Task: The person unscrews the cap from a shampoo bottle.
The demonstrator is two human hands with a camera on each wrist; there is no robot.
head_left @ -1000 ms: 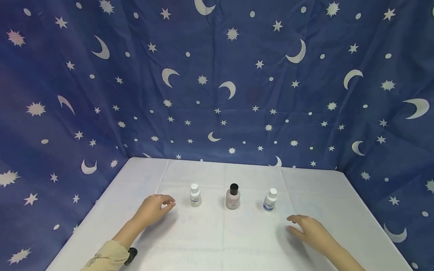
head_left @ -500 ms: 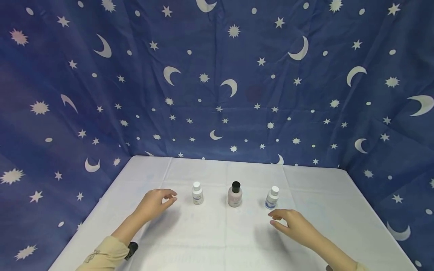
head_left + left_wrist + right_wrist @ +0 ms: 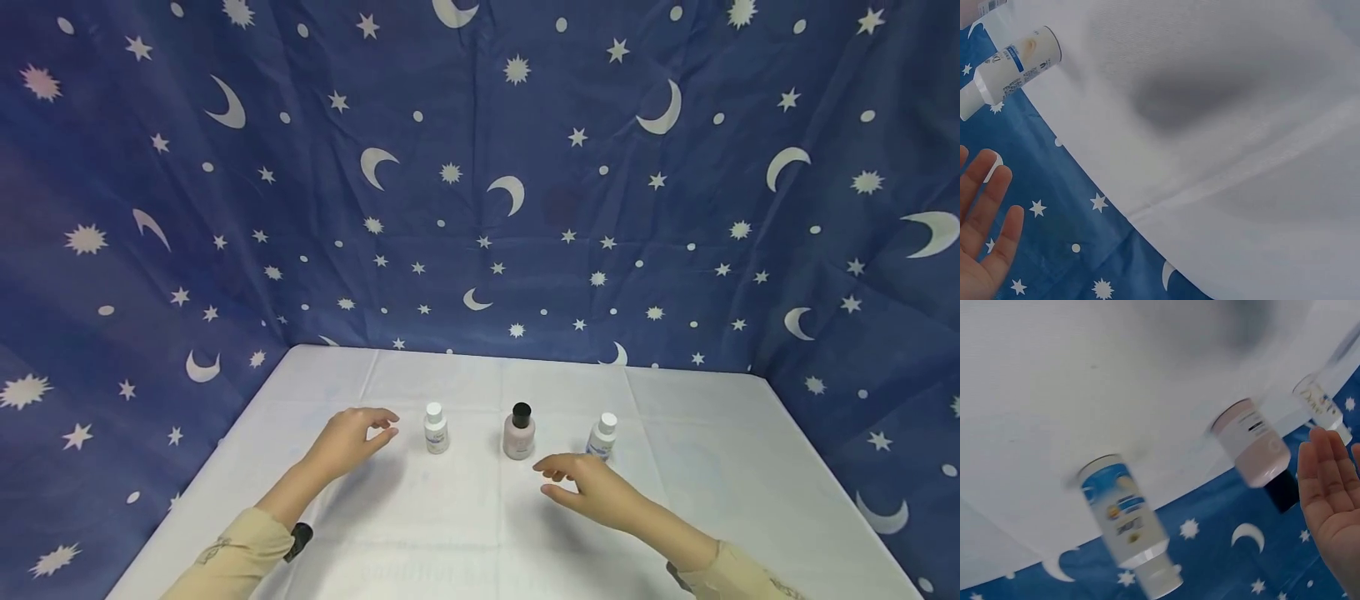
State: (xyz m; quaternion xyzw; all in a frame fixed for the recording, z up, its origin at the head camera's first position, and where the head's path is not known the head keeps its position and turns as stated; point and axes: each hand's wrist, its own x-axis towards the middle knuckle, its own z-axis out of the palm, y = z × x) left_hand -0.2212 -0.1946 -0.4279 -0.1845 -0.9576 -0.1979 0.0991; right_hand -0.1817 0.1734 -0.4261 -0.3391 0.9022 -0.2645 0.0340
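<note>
Three small bottles stand upright in a row on the table. The left one is a white bottle (image 3: 436,430) with a white cap. In the middle is a pale pink bottle (image 3: 518,437) with a black cap. At the right stands a second white bottle (image 3: 602,437) with a blue-marked label, its base partly behind my right hand in the head view. My left hand (image 3: 351,440) hovers just left of the left bottle, fingers relaxed and apart from it. My right hand (image 3: 592,490) hangs in front of the pink and right bottles, loosely spread, holding nothing.
A white cloth with fold creases covers the table (image 3: 450,533). Behind it and at both sides hangs a blue curtain (image 3: 420,208) with moons and stars. A dark band (image 3: 299,540) sits on the left wrist below a beige sleeve (image 3: 243,554).
My right hand has moved left, from the right of the right bottle to in front of the gap beside the pink one. My left hand has shifted slightly toward the left bottle.
</note>
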